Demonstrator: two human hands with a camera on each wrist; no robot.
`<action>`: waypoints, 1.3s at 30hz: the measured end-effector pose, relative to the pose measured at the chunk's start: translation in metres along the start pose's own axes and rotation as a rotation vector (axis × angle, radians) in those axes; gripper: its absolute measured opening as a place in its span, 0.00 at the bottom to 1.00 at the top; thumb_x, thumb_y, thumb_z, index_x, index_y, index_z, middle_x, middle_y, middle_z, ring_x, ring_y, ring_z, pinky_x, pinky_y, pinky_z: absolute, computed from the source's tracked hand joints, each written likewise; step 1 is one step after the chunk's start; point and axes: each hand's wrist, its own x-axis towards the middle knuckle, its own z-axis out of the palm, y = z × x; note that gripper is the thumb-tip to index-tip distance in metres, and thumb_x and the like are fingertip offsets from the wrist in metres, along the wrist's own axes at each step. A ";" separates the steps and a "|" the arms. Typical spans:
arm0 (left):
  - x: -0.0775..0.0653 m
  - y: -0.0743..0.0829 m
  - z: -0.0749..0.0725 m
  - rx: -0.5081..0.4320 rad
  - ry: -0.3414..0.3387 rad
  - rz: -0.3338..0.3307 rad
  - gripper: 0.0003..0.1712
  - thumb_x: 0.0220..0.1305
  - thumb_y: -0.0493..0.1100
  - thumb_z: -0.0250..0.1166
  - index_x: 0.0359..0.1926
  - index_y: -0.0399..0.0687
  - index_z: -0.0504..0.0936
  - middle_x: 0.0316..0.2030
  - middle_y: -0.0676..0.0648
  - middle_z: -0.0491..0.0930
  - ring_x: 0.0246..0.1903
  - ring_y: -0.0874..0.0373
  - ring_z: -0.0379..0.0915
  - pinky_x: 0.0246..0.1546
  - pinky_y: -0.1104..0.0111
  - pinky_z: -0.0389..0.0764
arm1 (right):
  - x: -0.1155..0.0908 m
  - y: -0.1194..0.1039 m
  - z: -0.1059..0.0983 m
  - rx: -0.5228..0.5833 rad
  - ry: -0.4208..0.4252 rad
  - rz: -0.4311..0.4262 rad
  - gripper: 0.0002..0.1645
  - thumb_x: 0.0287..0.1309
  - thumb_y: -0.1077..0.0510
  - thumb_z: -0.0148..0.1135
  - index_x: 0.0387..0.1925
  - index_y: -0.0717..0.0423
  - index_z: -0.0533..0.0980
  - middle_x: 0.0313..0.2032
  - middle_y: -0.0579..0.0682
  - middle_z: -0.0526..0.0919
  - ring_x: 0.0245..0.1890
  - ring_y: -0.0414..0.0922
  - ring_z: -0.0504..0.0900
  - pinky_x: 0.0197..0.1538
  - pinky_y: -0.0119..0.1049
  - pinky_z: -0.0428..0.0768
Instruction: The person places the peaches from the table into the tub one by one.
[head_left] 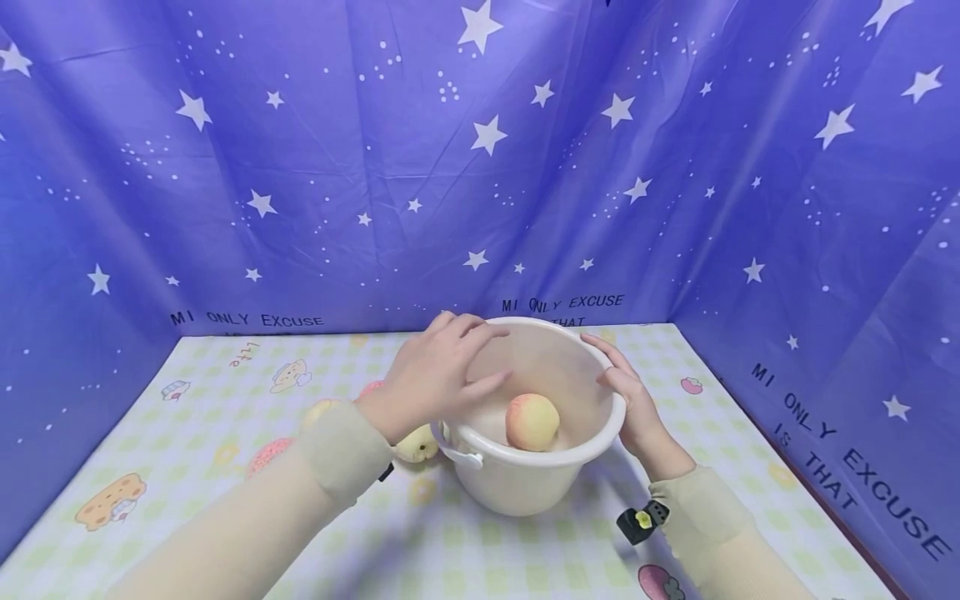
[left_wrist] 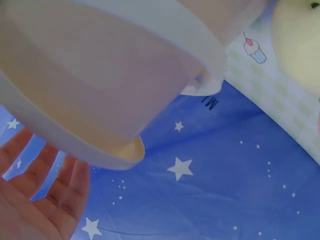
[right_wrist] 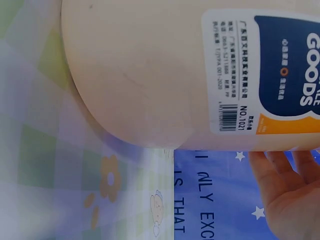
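Observation:
A white bucket [head_left: 517,483] stands on the table, holding one round yellow-and-red fruit [head_left: 532,422], which looks like a peach. My right hand [head_left: 637,408] grips the bucket's right side, thumb at the rim and fingers along the outer wall. In the right wrist view that hand [right_wrist: 295,195] shows beyond the labelled wall of the bucket [right_wrist: 135,75]. Over the left rim reaches my left hand [head_left: 431,371], fingers spread and holding nothing. The left wrist view has its fingers [left_wrist: 70,190] right at the rim. Left of the bucket lies a pale green fruit [head_left: 417,446].
A yellowish fruit [head_left: 321,411] and a pink round thing [head_left: 371,387] show partly behind my left arm. The bucket's handle [head_left: 457,454] hangs at its left. A checked cloth [head_left: 187,467] with printed pictures covers the table; a blue star curtain [head_left: 360,167] encloses it.

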 end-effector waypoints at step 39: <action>-0.022 -0.034 -0.024 0.025 0.016 -0.137 0.23 0.63 0.56 0.64 0.57 0.53 0.81 0.49 0.48 0.83 0.45 0.50 0.75 0.35 0.56 0.82 | 0.000 0.001 0.000 -0.005 0.004 -0.001 0.43 0.52 0.65 0.35 0.74 0.56 0.56 0.64 0.44 0.65 0.55 0.39 0.71 0.56 0.29 0.71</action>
